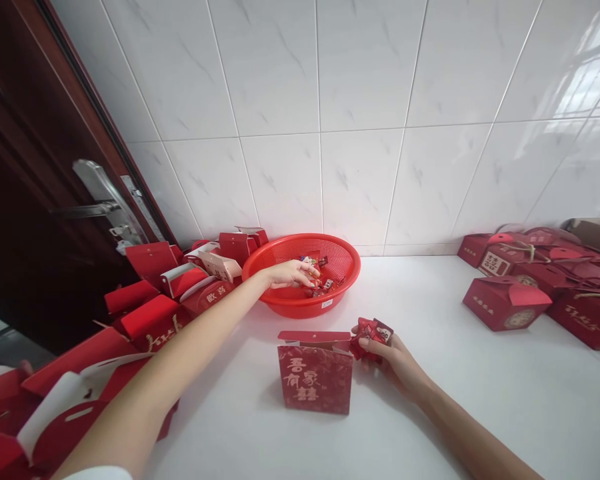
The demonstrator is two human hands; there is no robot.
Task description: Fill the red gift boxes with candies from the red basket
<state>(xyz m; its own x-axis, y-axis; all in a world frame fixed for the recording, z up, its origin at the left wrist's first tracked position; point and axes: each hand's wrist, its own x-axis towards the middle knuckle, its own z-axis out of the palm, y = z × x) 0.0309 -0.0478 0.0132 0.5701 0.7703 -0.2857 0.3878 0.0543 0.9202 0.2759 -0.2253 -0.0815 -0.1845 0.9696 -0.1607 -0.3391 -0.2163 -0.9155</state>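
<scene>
My left hand (293,273) reaches over the rim into a red plastic basket (303,307), its fingers above wrapped candies (327,285) lying inside. Its fingers are bent, and whether they pinch a candy is too small to tell. In front of the basket, an upright dark red box (316,383) with gold characters stands with its top flaps raised. Just right of that box, my right hand (387,357) is closed round several red and dark wrapped candies (370,333).
Many red boxes (155,320) with raised flaps crowd the left side. Closed red boxes (505,303) are grouped at the right on the white table (420,293). Behind rises a tiled wall (360,187); a dark door (25,167) with a metal handle is at the left.
</scene>
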